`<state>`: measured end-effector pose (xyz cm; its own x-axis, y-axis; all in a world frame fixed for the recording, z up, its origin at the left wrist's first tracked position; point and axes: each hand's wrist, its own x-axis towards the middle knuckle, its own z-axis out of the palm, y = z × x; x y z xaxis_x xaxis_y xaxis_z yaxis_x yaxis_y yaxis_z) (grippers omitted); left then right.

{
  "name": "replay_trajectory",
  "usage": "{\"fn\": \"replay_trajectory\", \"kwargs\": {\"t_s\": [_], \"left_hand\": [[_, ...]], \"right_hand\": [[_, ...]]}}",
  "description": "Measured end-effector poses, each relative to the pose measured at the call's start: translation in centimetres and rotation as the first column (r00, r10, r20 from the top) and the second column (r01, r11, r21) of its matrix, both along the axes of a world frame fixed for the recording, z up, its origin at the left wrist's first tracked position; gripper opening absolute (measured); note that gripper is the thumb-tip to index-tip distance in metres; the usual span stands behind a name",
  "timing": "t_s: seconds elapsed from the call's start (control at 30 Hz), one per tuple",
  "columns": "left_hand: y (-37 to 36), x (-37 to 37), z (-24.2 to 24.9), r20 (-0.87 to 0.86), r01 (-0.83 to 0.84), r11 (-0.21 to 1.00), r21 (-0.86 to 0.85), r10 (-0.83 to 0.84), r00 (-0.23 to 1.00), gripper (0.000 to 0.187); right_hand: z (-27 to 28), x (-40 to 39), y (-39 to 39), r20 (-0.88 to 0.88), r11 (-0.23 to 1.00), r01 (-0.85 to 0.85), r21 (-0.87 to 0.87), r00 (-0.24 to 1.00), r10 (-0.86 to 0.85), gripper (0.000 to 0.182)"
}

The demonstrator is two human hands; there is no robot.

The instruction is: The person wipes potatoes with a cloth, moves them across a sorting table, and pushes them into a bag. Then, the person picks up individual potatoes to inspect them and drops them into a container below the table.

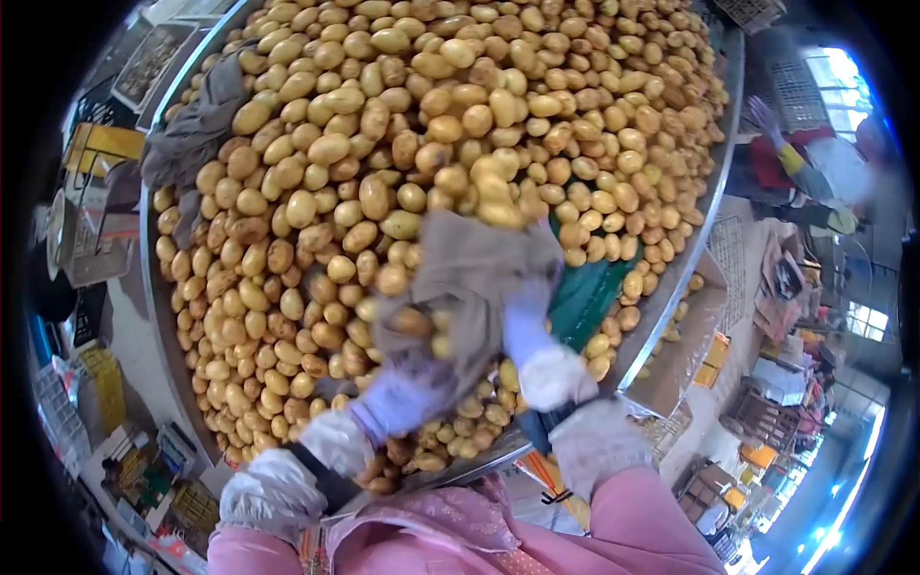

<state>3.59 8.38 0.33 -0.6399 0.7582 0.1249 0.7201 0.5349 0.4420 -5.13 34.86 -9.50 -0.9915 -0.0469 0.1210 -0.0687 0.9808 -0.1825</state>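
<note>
Yellow-brown oval fruits [326,149] fill a large metal-edged table. A grey-brown cloth [460,268] lies bunched over the fruits in front of me, blurred by motion. My left hand [398,398], in a pale purple glove, is at the cloth's lower left edge, fingers closed on it. Gloved the same way, my right hand [525,311] grips the cloth's right side, its fingertips blurred. A few fruits show on and beside the cloth near my left hand. Just right of my right hand, a green surface [589,292] shows between the fruits.
The table's metal rim [671,321] curves along the right. Another grey cloth [206,125] hangs over the left rim. A cardboard box [676,374] stands beyond the right rim. Yellow crates [101,149] are at the left. A co-worker [805,168] in gloves is at the upper right.
</note>
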Motion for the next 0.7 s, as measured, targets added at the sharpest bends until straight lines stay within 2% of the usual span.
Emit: {"fn": "replay_trajectory", "kwargs": {"t_s": [0.03,0.07,0.1,0.13,0.17,0.2,0.23,0.27,0.3,0.33,0.37,0.4,0.43,0.47,0.5,0.53,0.57,0.6,0.63,0.67,0.7], "left_hand": [[-0.1,-1.8,0.3,0.059,-0.125,0.992,-0.006,0.125,0.990,0.035],[0.2,-3.7,0.8,0.113,-0.246,0.969,-0.014,0.246,0.963,0.035],[0.6,-5.7,1.0,0.099,-0.299,0.954,-0.007,0.298,0.949,0.035],[1.0,-6.9,1.5,0.077,-0.352,0.936,0.002,0.351,0.933,0.035],[2.5,-6.3,2.3,0.121,-0.481,0.874,0.065,0.471,0.874,0.033],[3.4,-4.8,2.8,0.180,-0.599,0.792,0.120,0.576,0.797,0.032],[2.9,-1.6,3.2,0.307,-0.481,0.869,0.114,0.430,0.849,0.025],[2.5,2.2,3.4,0.303,-0.401,0.900,0.174,0.338,0.891,0.020],[1.2,5.9,4.1,0.436,-0.204,0.979,-0.024,0.194,0.879,0.018],[-0.4,9.4,3.4,0.318,-0.105,0.994,0.017,0.094,0.943,0.018],[-1.7,12.7,1.1,0.227,-0.030,0.995,0.091,0.008,0.974,0.019],[-2.9,12.7,1.7,0.324,-0.061,0.984,0.165,0.004,0.946,0.024],[-3.1,12.2,1.0,0.290,-0.030,0.997,0.073,0.007,0.957,0.022],[-3.3,10.7,1.0,0.260,0.006,1.000,-0.020,0.000,0.966,0.020],[-3.4,8.8,0.9,0.294,0.011,0.994,-0.105,0.020,0.956,0.020],[-3.6,8.2,-2.7,0.298,-0.110,0.993,-0.038,0.116,0.948,0.022],[-3.8,4.8,-0.2,0.086,-0.187,0.981,0.044,0.183,0.979,0.024],[-3.4,3.0,0.8,0.122,-0.267,0.964,0.010,0.264,0.957,0.027],[-3.0,2.3,1.9,0.238,-0.368,0.930,0.005,0.356,0.904,0.029],[-2.4,2.1,3.1,0.299,-0.516,0.852,0.084,0.472,0.829,0.027],[-2.7,3.3,4.6,0.333,-0.538,0.828,0.156,0.469,0.818,0.026]], "right_hand": [[3.4,-3.6,-3.5,-0.082,0.990,-0.091,0.106,0.992,0.100,0.039],[8.0,-7.5,-5.7,0.449,0.905,-0.223,0.361,0.893,0.041,0.041],[9.4,-10.8,-6.5,0.588,0.934,-0.201,0.296,0.809,-0.012,0.044],[8.2,-10.8,-6.1,0.188,0.988,-0.110,0.109,0.978,0.088,0.045],[6.4,-10.9,-5.2,0.194,0.888,0.088,-0.451,0.981,0.001,0.045],[5.7,-10.8,-4.4,0.260,0.466,0.257,-0.846,0.964,-0.059,0.045],[7.3,-5.8,-3.3,0.273,0.650,0.171,-0.740,0.960,0.057,0.050],[9.0,-0.8,-2.3,0.278,0.796,0.033,-0.604,0.945,0.172,0.055],[11.0,4.2,-1.4,0.276,0.875,-0.129,-0.466,0.919,0.283,0.060],[10.8,9.6,-2.5,0.328,0.852,-0.003,-0.524,0.922,0.205,0.061],[12.9,12.8,-3.9,0.516,0.953,-0.257,-0.162,0.801,0.304,0.056],[14.7,14.8,-5.5,0.707,0.831,-0.529,0.172,0.654,0.270,0.052],[10.8,15.0,-6.0,0.635,0.934,-0.333,-0.128,0.696,0.335,0.049],[11.8,11.8,-9.3,0.554,0.896,-0.111,-0.431,0.751,0.359,0.046],[13.3,6.6,-10.9,0.841,0.967,-0.191,-0.170,0.484,0.243,0.041],[12.0,3.8,-11.9,0.834,0.968,-0.191,-0.162,0.497,0.238,0.041],[10.4,2.1,-12.5,0.619,0.945,-0.095,-0.312,0.734,0.278,0.038],[9.6,1.0,-12.9,0.355,0.877,-0.039,-0.478,0.905,0.234,0.036],[10.6,-0.3,-12.8,0.529,0.768,0.265,-0.582,0.841,0.111,0.036],[11.9,-0.9,-11.9,0.693,0.591,0.540,-0.599,0.719,0.046,0.037],[12.1,0.6,-9.1,0.531,0.495,0.417,-0.762,0.841,0.109,0.037]]}}
